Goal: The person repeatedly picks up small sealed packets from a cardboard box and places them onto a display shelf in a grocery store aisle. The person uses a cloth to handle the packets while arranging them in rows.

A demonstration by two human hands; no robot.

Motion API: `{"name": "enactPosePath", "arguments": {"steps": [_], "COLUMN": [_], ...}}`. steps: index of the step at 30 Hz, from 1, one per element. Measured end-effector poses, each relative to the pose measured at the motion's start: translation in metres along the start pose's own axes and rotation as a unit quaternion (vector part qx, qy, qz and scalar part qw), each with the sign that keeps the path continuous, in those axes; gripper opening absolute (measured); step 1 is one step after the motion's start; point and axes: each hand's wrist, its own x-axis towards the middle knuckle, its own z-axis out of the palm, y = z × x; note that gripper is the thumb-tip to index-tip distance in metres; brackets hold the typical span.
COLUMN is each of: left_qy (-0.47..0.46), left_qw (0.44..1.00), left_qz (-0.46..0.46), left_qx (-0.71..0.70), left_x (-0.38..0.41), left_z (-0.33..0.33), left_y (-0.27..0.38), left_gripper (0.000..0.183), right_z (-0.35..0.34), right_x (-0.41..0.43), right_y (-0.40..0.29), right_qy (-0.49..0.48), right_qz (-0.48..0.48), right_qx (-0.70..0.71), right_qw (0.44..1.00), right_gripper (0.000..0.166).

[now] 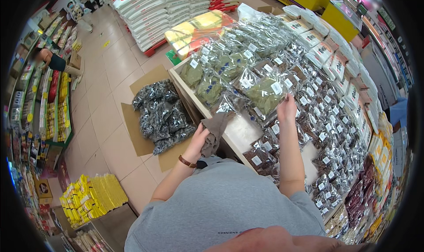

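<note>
My left hand (pixel 197 140) grips a crumpled grey-brown cloth (pixel 213 134) just outside the pale rim of a display bin (pixel 191 94). Over the bin, my right hand (pixel 287 108) pinches the right edge of a clear plastic bag of dried green leaves (pixel 266 94) with a white label. The bag lies tilted on other packs. Similar leaf bags (pixel 209 90) stand along the bin's left side. Below my right hand are packs of dark dried goods (pixel 265 152). A bare white patch of the bin's base (pixel 241 129) shows between the cloth and these packs.
An open cardboard box (pixel 132 129) of dark bagged goods (pixel 164 114) is on the tiled floor, left of the bin. Sacks (pixel 145 16) are stacked behind. Yellow packs (pixel 81 202) sit at lower left. A person (pixel 54 61) stands by the left shelves; others are farther back.
</note>
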Motion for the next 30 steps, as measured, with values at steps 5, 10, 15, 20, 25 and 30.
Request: {"name": "enactPosePath", "arguments": {"steps": [5,10,15,20,25,30], "left_qy": [0.058,0.073,0.087,0.117,0.133,0.161], "left_qw": [0.997,0.995,0.993,0.989,0.983,0.937], "left_qz": [0.035,0.06,0.081,0.082,0.122,0.277], "left_qx": [-0.038,-0.042,-0.025,-0.027,-0.023,0.141], "left_x": [-0.01,-0.014,-0.024,-0.028,-0.023,0.003], "left_z": [-0.012,-0.019,-0.028,-0.045,-0.04,-0.018], "left_y": [0.005,0.002,0.008,0.005,0.018,0.034], "left_gripper": [0.042,0.042,0.041,0.041,0.042,0.047], "right_z": [0.03,0.089,0.113,0.133,0.146,0.115], "right_x": [0.005,-0.045,-0.021,-0.022,-0.057,-0.097], "right_y": [0.009,0.041,0.133,0.161,0.13,0.071], "right_qy": [0.12,-0.144,-0.256,-0.266,-0.273,-0.152], "right_qz": [-0.235,-0.289,-0.405,-0.41,-0.29,-0.017], "right_qx": [-0.274,-0.494,-0.645,-0.679,-0.494,-0.228], "right_qw": [0.925,0.808,0.596,0.548,0.773,0.962], "right_gripper": [0.032,0.033,0.022,0.018,0.008,0.007]}}
